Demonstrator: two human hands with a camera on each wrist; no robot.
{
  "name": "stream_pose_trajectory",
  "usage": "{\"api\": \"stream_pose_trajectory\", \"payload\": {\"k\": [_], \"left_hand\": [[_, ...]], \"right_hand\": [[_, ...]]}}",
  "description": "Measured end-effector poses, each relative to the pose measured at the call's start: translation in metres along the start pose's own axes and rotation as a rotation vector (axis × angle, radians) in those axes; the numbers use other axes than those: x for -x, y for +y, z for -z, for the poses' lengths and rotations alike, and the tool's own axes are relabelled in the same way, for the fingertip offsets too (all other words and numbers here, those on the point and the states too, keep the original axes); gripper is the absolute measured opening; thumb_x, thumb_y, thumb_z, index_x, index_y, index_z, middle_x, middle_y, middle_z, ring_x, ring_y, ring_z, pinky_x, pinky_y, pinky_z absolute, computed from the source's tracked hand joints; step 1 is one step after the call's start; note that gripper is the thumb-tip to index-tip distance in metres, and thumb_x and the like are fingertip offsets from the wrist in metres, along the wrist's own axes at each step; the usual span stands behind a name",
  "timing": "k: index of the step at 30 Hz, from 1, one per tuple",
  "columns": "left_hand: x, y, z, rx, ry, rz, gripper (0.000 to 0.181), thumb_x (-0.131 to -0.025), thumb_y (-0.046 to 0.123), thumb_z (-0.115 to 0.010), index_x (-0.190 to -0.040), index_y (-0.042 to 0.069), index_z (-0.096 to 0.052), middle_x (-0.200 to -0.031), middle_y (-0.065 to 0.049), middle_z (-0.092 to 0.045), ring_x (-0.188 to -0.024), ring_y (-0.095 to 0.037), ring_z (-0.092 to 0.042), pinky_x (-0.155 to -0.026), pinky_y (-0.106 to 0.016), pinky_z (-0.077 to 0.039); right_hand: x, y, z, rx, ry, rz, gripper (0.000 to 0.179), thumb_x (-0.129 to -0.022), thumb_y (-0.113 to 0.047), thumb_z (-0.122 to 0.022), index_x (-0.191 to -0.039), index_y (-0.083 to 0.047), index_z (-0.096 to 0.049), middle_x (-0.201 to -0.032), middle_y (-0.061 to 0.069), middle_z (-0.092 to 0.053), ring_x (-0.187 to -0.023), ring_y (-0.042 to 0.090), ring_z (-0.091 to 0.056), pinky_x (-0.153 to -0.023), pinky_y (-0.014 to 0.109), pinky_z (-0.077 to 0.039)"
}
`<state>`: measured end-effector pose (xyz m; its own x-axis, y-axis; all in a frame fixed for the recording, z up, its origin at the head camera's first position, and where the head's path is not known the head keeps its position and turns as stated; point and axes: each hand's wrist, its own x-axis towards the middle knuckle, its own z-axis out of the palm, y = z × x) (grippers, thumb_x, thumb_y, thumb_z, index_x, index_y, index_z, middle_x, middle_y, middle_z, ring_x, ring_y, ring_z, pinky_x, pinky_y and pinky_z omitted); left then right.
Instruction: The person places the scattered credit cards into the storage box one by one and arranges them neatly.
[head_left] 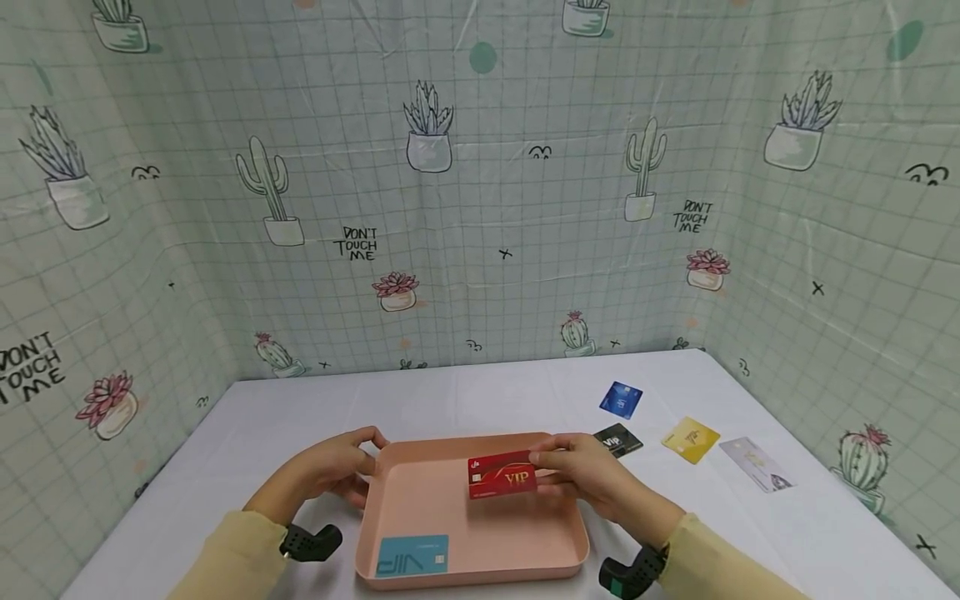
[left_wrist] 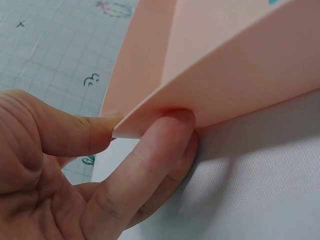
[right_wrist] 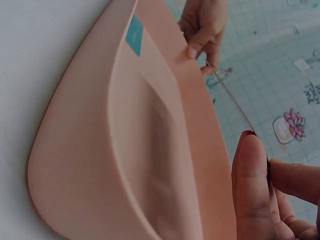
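Note:
A shallow pink tray [head_left: 517, 537] stands on the white table. At its back left corner my left hand [head_left: 330, 465] holds on, with thumb and fingers against the tray's corner in the left wrist view. My right hand [head_left: 592, 475] pinches a red VIP card [head_left: 489, 478] between thumb and fingers, its printed face toward me, above the tray's inside. Seen from the right wrist, that card is edge-on, a thin line running from the fingertips [right_wrist: 251, 155]. A teal card [head_left: 429, 554] lies flat in the front left corner of the tray.
Right of the tray, several cards lie on the table [head_left: 285, 417]: a blue card [head_left: 621, 400], a black VIP card [head_left: 618, 440] partly behind my right hand, a yellow card [head_left: 691, 440] and a silver card [head_left: 756, 464]. A cactus-printed curtain [head_left: 480, 208] surrounds the table's back and sides.

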<state>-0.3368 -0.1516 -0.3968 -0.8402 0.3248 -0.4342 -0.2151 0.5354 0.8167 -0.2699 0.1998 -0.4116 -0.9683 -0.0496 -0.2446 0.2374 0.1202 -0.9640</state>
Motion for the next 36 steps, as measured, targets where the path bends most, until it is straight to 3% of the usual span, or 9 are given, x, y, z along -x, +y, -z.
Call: {"api": "stream_pose_trajectory", "payload": {"k": [9, 16, 22, 25, 32, 36], "left_hand": [[-0.002, -0.003, 0.001, -0.008, 0.002, -0.006, 0.030, -0.094, 0.001, -0.058, -0.123, 0.006, -0.050, -0.102, -0.016, -0.071, -0.065, -0.019, -0.072, -0.052, -0.025, -0.059], [-0.003, -0.003, -0.001, -0.016, 0.020, 0.032, 0.033, -0.093, 0.000, -0.057, -0.124, 0.008, -0.050, -0.103, -0.014, -0.069, -0.067, -0.019, -0.070, -0.053, -0.026, -0.060], [-0.005, -0.002, -0.002, -0.045, 0.036, 0.036, 0.035, -0.094, 0.001, -0.058, -0.126, 0.009, -0.049, -0.103, -0.013, -0.068, -0.067, -0.020, -0.068, -0.056, -0.027, -0.061], [-0.005, -0.002, -0.002, -0.048, 0.039, 0.036, 0.035, -0.094, 0.001, -0.059, -0.127, 0.009, -0.050, -0.103, -0.013, -0.068, -0.067, -0.021, -0.069, -0.058, -0.028, -0.062], [-0.001, -0.003, -0.003, -0.035, 0.033, 0.030, 0.033, -0.093, 0.000, -0.056, -0.125, 0.008, -0.050, -0.101, -0.014, -0.072, -0.060, -0.018, -0.069, -0.053, -0.026, -0.060], [0.000, 0.000, -0.003, -0.055, 0.046, 0.022, 0.035, -0.093, 0.002, -0.056, -0.126, 0.008, -0.050, -0.102, -0.013, -0.070, -0.064, -0.019, -0.069, -0.055, -0.027, -0.060]], "right_hand": [[-0.008, 0.001, -0.017, 0.005, -0.026, 0.032, 0.032, -0.098, -0.016, -0.069, -0.120, 0.007, -0.066, -0.119, 0.020, -0.070, -0.078, 0.019, -0.075, -0.069, 0.032, -0.065], [-0.011, 0.001, -0.033, 0.008, -0.098, 0.080, 0.032, -0.099, -0.014, -0.067, -0.121, 0.009, -0.065, -0.118, 0.021, -0.072, -0.088, 0.030, -0.078, -0.069, 0.033, -0.065], [-0.014, -0.002, -0.047, 0.044, -0.070, 0.079, 0.032, -0.098, -0.018, -0.070, -0.119, 0.006, -0.070, -0.119, 0.023, -0.072, -0.086, 0.033, -0.079, -0.066, 0.035, -0.065], [-0.016, -0.002, -0.053, 0.052, -0.053, 0.062, 0.032, -0.097, -0.019, -0.072, -0.118, 0.004, -0.071, -0.117, 0.021, -0.073, -0.085, 0.032, -0.079, -0.066, 0.035, -0.065], [-0.020, 0.001, -0.064, 0.054, -0.132, 0.066, 0.030, -0.098, -0.016, -0.070, -0.118, 0.006, -0.068, -0.115, 0.018, -0.073, -0.088, 0.025, -0.077, -0.070, 0.034, -0.065], [-0.021, 0.001, -0.070, 0.068, -0.141, 0.046, 0.031, -0.098, -0.018, -0.070, -0.118, 0.005, -0.068, -0.116, 0.016, -0.073, -0.086, 0.021, -0.076, -0.071, 0.033, -0.065]]}}
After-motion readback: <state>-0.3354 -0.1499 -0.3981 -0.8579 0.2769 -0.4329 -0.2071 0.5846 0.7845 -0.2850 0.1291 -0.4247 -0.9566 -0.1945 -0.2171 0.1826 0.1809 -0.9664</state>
